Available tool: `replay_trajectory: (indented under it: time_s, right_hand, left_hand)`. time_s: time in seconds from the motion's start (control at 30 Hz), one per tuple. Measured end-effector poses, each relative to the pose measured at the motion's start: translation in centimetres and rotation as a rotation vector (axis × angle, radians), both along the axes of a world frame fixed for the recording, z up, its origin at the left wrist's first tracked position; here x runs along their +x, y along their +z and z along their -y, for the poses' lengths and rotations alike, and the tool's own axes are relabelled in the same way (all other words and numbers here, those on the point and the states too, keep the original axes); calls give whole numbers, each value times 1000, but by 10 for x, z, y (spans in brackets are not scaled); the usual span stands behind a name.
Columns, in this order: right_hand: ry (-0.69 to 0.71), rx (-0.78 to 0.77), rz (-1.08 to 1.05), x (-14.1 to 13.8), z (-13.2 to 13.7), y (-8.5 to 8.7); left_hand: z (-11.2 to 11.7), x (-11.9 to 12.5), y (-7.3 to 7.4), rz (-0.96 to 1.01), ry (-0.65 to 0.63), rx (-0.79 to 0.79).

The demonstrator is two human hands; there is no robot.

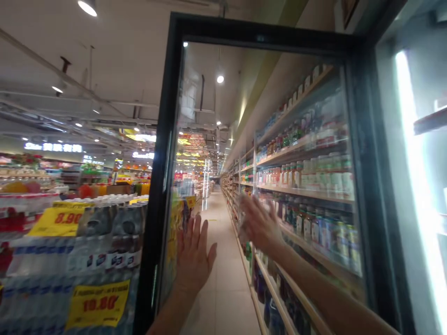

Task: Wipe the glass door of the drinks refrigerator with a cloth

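Right forearm (321, 288) cut off; right hand (261, 225) blurred at glass door (158, 167).

Left grip (194, 258), right grip (263, 228), both forearms (324, 295) — all bare

The door pane (230, 158) looks like smooth, glossy glass, its frame (161, 153) metallic, the bottles (42, 265) shiny plastic.

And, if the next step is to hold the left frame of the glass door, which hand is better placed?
Left, I think. The left hand is raised, open and close to the left frame. The right hand is farther from it, and too blurred to tell whether it holds something.
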State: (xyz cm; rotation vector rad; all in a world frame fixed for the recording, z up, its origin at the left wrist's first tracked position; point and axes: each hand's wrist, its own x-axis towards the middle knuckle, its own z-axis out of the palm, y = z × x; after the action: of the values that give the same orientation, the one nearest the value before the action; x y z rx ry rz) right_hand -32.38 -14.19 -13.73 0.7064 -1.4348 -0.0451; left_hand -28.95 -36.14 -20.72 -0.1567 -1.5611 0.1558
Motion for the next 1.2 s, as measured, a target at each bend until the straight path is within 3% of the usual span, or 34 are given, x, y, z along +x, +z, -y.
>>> replay_trajectory:
  time_s: [0.1,0.17,0.23,0.33,0.4,0.47,0.57,0.63,0.7,0.83,0.87,0.93,1.03,1.07,1.1,1.2]
  right_hand:
    - [-79,-555,66,-9,-44,39]
    - [-87,-764,104,-10,-46,53]
    - [-71,-619,107,-6,-21,45]
    - [-28,-80,34,-1,21,7]
    - [-35,30,-7,-6,12,-9]
    - [-93,-192,4,-15,-32,-5]
    - [-151,-800,17,-25,-107,23]
    - [-151,-956,30,-23,-118,35]
    - [-128,-776,55,-15,-87,30]
    - [20,-17,-17,1,13,3]
    - [50,65,-47,2,26,1]
    - [58,-32,-71,0,33,10]
    - [45,-500,-29,-6,24,36]
    - [63,-564,4,-6,23,41]
    - [102,-550,43,-6,25,42]
    - [284,-281,191,2,33,25]
  left_hand:
    - [-2,1,-1,30,24,6]
    - [-3,2,0,52,35,28]
    - [-3,4,1,68,33,47]
    - [0,6,2,71,17,20]
    - [4,7,3,55,16,-14]
    - [7,7,2,31,29,-40]
    - [4,7,1,20,50,-40]
    - [0,6,0,32,46,-18]
    - [-3,5,0,46,41,10]
    - [1,5,0,34,43,-10]
    - [4,6,0,26,40,-29]
    - [6,12,0,9,19,-42]
    - [-7,27,7,-37,-89,12]
    - [-16,32,12,-42,-162,20]
    - [-27,36,18,-35,-255,20]
    - [-65,39,43,56,-560,56]
